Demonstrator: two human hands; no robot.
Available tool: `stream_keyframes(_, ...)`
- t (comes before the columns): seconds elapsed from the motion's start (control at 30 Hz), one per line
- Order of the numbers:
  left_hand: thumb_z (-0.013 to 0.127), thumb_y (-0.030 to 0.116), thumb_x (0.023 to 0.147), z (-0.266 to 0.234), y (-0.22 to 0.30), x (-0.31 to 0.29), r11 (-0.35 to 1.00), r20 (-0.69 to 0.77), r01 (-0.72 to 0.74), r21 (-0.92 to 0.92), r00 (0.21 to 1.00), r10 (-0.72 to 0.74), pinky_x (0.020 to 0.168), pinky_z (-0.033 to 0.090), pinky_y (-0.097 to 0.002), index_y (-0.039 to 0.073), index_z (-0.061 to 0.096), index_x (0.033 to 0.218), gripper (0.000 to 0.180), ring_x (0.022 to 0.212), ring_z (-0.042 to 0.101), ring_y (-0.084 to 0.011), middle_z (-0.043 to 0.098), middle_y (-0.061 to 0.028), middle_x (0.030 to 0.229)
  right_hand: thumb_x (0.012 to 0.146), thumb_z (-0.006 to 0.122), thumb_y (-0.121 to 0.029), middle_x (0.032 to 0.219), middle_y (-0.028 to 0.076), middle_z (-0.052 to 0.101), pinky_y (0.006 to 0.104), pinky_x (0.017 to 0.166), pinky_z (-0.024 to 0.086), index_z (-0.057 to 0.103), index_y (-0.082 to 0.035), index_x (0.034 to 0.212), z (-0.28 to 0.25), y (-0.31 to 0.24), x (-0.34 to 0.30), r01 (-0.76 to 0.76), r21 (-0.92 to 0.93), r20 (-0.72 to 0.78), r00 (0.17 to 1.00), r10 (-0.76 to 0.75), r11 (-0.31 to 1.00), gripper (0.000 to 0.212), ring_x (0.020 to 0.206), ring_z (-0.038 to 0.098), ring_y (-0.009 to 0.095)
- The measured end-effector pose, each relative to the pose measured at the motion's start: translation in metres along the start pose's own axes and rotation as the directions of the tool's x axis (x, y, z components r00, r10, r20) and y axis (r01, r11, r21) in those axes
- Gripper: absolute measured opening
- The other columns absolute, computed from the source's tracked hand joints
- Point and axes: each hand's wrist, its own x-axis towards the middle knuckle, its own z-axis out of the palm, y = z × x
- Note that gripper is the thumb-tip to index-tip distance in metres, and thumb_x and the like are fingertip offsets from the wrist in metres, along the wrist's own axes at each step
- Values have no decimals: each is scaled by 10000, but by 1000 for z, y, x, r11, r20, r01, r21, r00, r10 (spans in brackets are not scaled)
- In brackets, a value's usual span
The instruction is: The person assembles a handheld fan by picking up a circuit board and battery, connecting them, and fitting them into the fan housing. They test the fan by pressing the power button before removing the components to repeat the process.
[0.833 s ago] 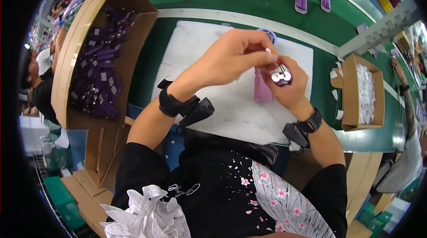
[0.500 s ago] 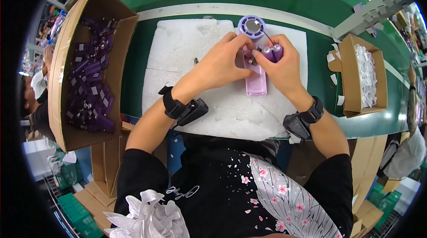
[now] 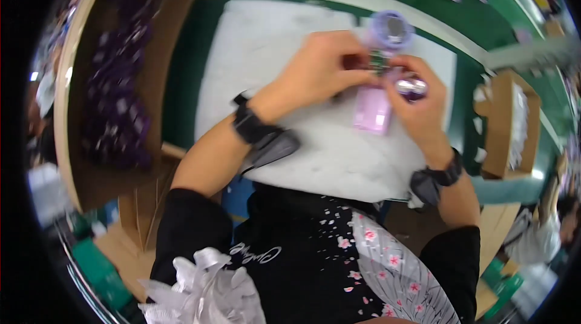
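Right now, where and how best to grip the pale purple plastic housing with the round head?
Probably by the lower end of the housing, pinched across its long sides, coming from the person's side: that end is straight-edged, uncovered and narrower than the round head, while the left hand and right hand crowd the middle.

The left and near parts of the white pad (image 3: pixel 321 163) lie bare, leaving a low way in between the two wrists. Far right on it, the purple device (image 3: pixel 371 111), left hand (image 3: pixel 330 69) and right hand (image 3: pixel 423 109) crowd together and block a straight pass. The tall carton (image 3: pixel 173 45) walls off the left, with a green lane of surface (image 3: pixel 187 76) beside the pad. At right, paper scraps (image 3: pixel 480 124), a small carton (image 3: pixel 498 133) and a grey post (image 3: pixel 532 54) narrow the passage.
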Motion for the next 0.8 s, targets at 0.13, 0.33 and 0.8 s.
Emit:
stream_keyframes(0.13,799,191,724,12,-5,1,983,-76,-180,28,980,181,623,499,-336,0,694,850,251,680,620,-253,638,-128,781,742,699,59,1151,119,663,268,764,517,626,26,1149,-5,-1,1,153,-194,-29,986,-161,969,415,935,661,185)
stream_keyframes(0.33,788,193,711,29,-2,11,938,-76,-336,-84,941,330,653,512,-355,-3,711,863,259,724,639,-289,641,-133,786,754,669,99,1229,155,625,304,843,515,639,47,1118,-25,-5,-2,61,-281,37,998,-53,958,369,1030,643,233)
stream_keyframes(0.8,733,128,707,21,3,6,976,-20,-209,-53,978,209,646,497,-318,3,627,904,256,683,599,-213,609,-109,775,705,778,11,918,103,635,273,702,501,659,15,892,-21,-14,1,207,-402,17,976,-219,892,222,800,623,182)
